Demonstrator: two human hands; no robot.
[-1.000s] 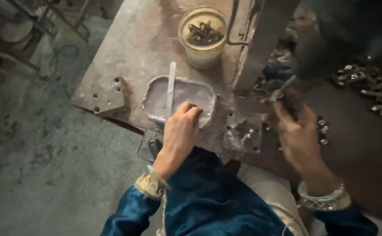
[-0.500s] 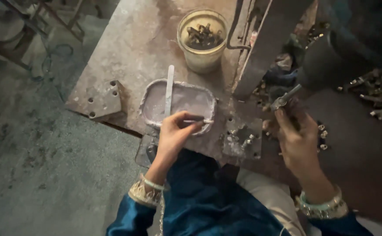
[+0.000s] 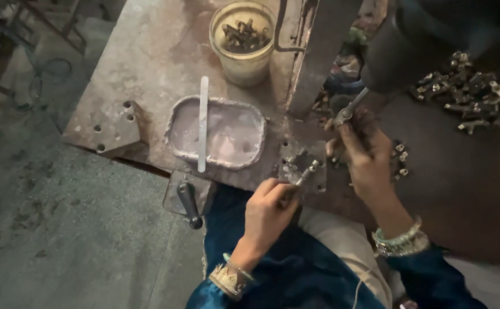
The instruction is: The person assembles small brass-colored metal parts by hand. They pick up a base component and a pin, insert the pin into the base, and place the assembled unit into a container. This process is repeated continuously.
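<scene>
Head view: I kept my left hand (image 3: pixel 270 209) pinched on a small metal part (image 3: pixel 306 173) near the tray (image 3: pixel 176 123), right hand (image 3: pixel 364 154) clamping another piece (image 3: pixel 350 109) upright at the press (image 3: pixel 324 51).

Dim rm; stained metal bench (image 3: pixel 147 63), dusty concrete floor (image 3: pixel 61 229).

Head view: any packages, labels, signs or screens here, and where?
No labels, signs or screens.
Tub: round, yellowish plastic, far side of the bench, holding small metal parts.
Tray: rounded rectangle, grey, mid-bench, pale paste inside, white stick across it.
</scene>
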